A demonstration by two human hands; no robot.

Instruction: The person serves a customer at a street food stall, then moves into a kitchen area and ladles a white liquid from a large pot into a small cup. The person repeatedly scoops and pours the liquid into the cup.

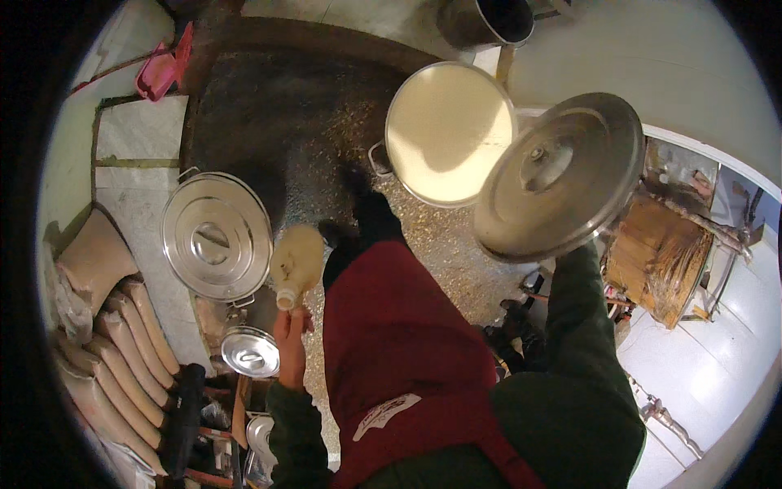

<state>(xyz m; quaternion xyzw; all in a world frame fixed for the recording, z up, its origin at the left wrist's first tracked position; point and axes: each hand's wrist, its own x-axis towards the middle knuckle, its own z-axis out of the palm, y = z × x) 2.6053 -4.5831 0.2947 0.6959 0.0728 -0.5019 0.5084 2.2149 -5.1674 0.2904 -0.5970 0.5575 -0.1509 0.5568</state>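
Note:
My left hand [292, 330] is closed round the neck of a pale, cloudy plastic bottle [297, 254], its neck toward me. On my right side a large round metal pot lid [562, 175] is held up at a tilt. My right forearm reaches to its near edge, and the lid hides most of my right hand. Beyond the lid's left edge stands a big metal pot [388, 151], full nearly to the rim with a smooth cream-coloured substance [444, 110]. The lid overlaps the pot's right side in view.
Left of the bottle stands a lidded metal pot [216, 236], with a smaller lidded pot [250, 352] nearer. Stacked filled sacks [122, 350] line the left wall. A pink dustpan [157, 75] lies far left. A dark metal container [481, 23] stands at the back. Right is a wrapped brown bale [656, 257].

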